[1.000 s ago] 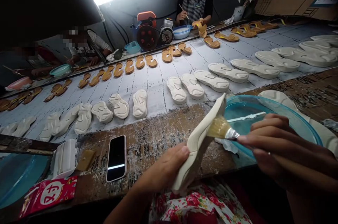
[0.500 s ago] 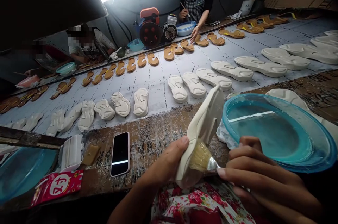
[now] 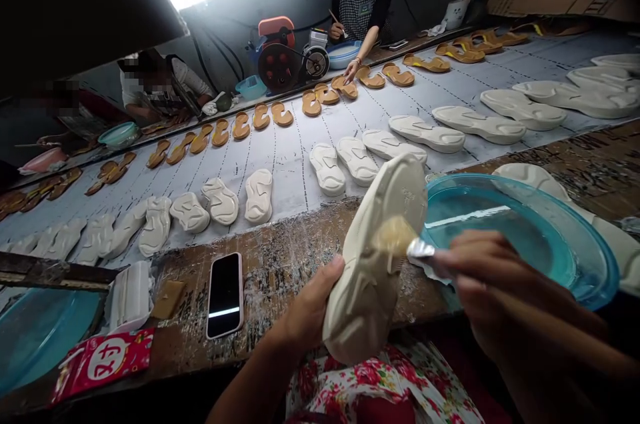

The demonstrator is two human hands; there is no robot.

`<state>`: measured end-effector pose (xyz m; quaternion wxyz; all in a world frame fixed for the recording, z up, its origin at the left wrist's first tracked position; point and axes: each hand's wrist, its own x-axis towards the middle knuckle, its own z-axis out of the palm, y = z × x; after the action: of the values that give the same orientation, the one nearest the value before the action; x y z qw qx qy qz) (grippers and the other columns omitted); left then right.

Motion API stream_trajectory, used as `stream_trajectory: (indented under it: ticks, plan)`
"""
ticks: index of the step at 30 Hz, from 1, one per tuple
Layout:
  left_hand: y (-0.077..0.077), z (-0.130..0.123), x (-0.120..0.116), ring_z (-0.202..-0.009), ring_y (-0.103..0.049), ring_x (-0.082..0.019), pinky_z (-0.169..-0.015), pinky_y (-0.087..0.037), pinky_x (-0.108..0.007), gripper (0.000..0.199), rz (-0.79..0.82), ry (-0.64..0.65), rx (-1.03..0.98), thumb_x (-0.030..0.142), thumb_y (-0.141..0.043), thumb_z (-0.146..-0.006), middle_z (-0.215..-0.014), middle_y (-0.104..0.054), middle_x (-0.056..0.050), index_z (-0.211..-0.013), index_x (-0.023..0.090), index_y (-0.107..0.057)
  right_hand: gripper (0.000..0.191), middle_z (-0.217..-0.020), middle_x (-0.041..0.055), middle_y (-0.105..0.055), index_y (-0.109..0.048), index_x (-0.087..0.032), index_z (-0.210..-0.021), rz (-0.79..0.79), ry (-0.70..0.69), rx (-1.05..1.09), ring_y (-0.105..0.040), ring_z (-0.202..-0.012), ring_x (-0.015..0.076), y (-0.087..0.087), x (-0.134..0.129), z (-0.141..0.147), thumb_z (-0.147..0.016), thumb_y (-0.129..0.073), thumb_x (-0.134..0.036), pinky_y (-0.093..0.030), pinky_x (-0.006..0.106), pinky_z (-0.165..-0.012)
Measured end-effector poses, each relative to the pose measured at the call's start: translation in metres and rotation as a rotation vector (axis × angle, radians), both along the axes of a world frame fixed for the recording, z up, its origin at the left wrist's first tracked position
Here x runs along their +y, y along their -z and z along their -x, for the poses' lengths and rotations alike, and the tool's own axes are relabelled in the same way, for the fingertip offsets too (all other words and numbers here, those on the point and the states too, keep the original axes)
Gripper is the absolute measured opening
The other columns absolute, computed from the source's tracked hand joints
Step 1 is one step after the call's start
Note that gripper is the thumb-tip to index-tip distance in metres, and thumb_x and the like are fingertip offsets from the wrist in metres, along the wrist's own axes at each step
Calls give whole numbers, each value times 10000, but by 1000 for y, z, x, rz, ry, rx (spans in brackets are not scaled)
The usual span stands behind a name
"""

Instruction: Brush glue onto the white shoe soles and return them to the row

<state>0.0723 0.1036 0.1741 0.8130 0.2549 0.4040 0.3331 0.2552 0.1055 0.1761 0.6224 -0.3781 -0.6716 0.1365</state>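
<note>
My left hand (image 3: pixel 313 307) grips a white shoe sole (image 3: pixel 367 291) by its edge, thumb on the near side, and holds it tilted upright above my lap. In my right hand (image 3: pixel 505 291), blurred by motion, is a brush (image 3: pixel 397 237) with pale bristles and a silvery ferrule. Its bristles lie against the face of the sole, around the middle. Just beyond my right hand stands a blue basin (image 3: pixel 595 264) of cloudy liquid. The fingers of my left hand behind the sole are hidden.
A conveyor belt (image 3: pixel 290 157) carries white soles (image 3: pixel 327 171) on the near side and tan sandal uppers (image 3: pixel 283 114) on the far side. On my bench lie a phone (image 3: pixel 225 294) and a red packet (image 3: pixel 107 359). A co-worker (image 3: pixel 363 4) sits across the belt.
The sole has turned so its face shows more toward me. The brush has moved up along it, with my right hand shifting right. The co-worker's hand stays at the uppers.
</note>
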Motion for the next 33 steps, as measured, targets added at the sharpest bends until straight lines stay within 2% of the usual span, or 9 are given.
stream_trajectory:
  ticks: [3,6,10,13,17,23,26,30,33]
  plan:
    - [-2,0,-3,-667,-607,-142,-712,-452,-233,439,-4,-35,-3,522,-613,-712,-681,-673,-48,-841,111,-701,240,-813,24,-592,-607,-197,-989,-78,73,60,-527,-748,116,2,13,2,-792,-501,-111,-422,285,-677]
    - [-2,2,-2,-776,-632,-188,-777,-457,-266,460,-38,-42,-28,503,-598,-733,-754,-689,-74,-919,93,-690,181,-714,20,-587,-604,-156,-923,-122,-51,-10,-511,-683,115,6,12,9,-784,-499,-107,-401,308,-672]
    - [-2,4,0,-887,-633,-221,-885,-437,-306,471,8,-66,-122,476,-512,-802,-826,-696,-100,-995,76,-670,118,-614,-16,-545,-573,-142,-817,-73,-194,-162,-490,-611,79,5,-4,11,-772,-478,-88,-355,322,-738]
    - [-3,5,0,-902,-636,-222,-915,-432,-309,447,104,-87,-175,469,-502,-810,-805,-701,-95,-954,90,-690,124,-618,-20,-546,-571,-145,-815,-57,-187,-236,-503,-622,72,2,-11,1,-765,-479,-79,-336,316,-778]
    - [-6,3,1,-911,-638,-202,-946,-414,-283,379,151,-169,-213,422,-488,-833,-765,-706,-67,-880,122,-714,141,-630,-11,-541,-568,-152,-862,-56,-88,-226,-510,-659,83,4,-14,-12,-773,-479,-89,-321,326,-813]
    - [-6,-3,7,-996,-605,-238,-969,-401,-346,487,114,-285,-248,457,-380,-863,-915,-694,-98,-1049,104,-659,99,-595,-21,-524,-540,-148,-827,-28,-261,-251,-505,-614,72,4,-18,-13,-798,-457,-102,-339,325,-833]
    - [-6,-8,8,-1008,-598,-238,-967,-401,-346,482,106,-317,-220,428,-367,-874,-964,-684,-103,-1115,97,-620,119,-611,-11,-531,-533,-145,-848,-40,-203,-181,-510,-637,73,0,-18,-10,-846,-414,-146,-348,316,-843]
    - [-7,-13,9,-1010,-594,-242,-941,-417,-344,544,70,-352,-218,474,-330,-875,-1001,-673,-108,-1195,98,-561,106,-662,-1,-575,-546,-136,-888,-69,-126,-346,-534,-696,84,-2,-21,-1,-829,-458,-137,-350,303,-832]
    - [-4,-14,12,-1010,-591,-235,-920,-430,-343,577,45,-459,-227,481,-264,-890,-1027,-664,-111,-1233,95,-521,103,-613,-22,-573,-561,-144,-855,-141,-150,-404,-540,-654,71,-2,-25,2,-834,-461,-161,-345,281,-810]
